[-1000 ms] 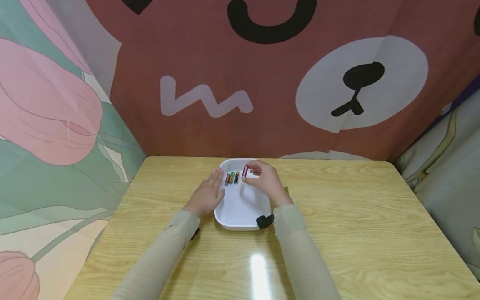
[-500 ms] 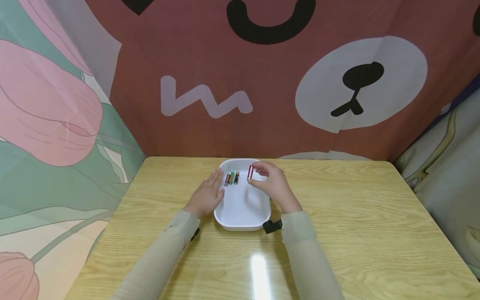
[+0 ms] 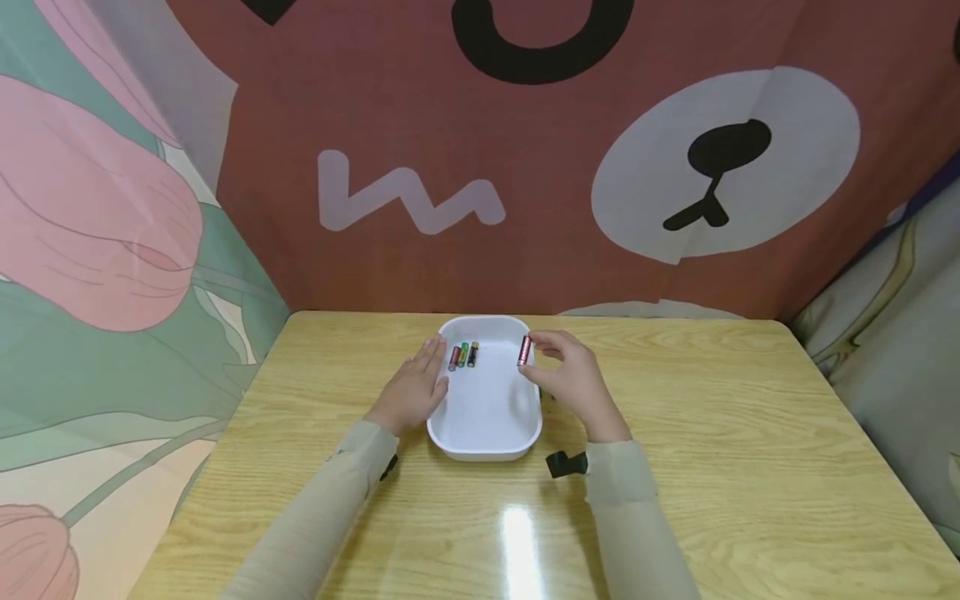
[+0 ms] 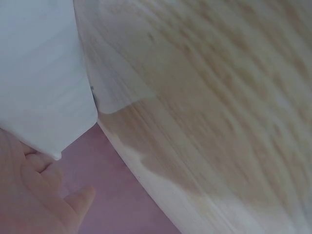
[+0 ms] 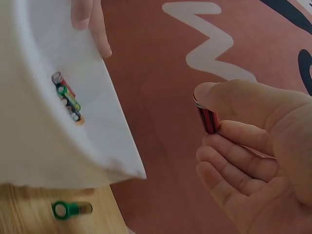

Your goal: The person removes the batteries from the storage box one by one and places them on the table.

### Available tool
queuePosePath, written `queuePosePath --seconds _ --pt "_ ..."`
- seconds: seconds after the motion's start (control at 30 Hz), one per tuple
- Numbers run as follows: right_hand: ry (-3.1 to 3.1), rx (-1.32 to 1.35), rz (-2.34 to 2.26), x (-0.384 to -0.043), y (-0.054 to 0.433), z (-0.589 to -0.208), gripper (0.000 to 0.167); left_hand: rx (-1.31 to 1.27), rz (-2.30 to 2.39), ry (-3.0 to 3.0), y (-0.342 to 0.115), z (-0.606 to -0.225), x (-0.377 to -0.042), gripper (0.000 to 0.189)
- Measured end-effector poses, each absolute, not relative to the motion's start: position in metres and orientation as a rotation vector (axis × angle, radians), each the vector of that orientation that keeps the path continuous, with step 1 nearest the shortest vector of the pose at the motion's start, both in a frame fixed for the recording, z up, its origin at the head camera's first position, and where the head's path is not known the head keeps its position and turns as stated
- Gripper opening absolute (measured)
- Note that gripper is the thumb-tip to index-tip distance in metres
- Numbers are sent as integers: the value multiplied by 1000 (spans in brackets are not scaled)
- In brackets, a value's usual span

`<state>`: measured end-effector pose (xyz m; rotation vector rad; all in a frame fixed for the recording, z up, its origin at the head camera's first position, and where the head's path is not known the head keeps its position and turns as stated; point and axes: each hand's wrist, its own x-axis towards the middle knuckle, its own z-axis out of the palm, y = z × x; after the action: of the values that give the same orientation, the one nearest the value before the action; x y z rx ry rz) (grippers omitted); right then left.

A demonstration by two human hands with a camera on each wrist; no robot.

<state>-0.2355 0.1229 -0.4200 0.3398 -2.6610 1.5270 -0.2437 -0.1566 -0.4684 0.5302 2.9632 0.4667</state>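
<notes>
My right hand pinches a red battery by its two ends, between thumb and fingertips, above the tray's right rim. The right wrist view shows the same battery raised beside the tray wall. My left hand lies along the left rim of the white tray, fingers straight. In the left wrist view its fingers touch the tray's outer edge. Inside the tray, near its far left, lie a red battery, a green battery and a black battery with an orange end, side by side.
A green battery lies on the wooden table outside the tray's right wall, mostly covered by my right hand in the head view. Behind the table's far edge hangs a reddish-brown printed cloth. A black wrist camera is strapped under my right wrist.
My right hand has moved right with the red battery, from over the tray's interior to its right rim. My left hand and the three batteries in the tray stay put.
</notes>
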Motion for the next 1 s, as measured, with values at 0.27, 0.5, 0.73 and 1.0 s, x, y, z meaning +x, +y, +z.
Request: queuePosePath --seconds 0.27,0.5,0.73,1.0 --pt "-2652 321 1468 -229 139 -422 52 531 490 2947 -155 -466 -242 66" --pt "-2659 343 1440 -229 149 -425 53 532 496 2958 -155 -466 -242 66" --pt "-2650 364 1391 -230 157 -424 53 521 495 2960 -157 -467 -243 66" --pt "-2689 341 1333 -229 168 -424 55 532 484 2967 -157 -469 -244 66"
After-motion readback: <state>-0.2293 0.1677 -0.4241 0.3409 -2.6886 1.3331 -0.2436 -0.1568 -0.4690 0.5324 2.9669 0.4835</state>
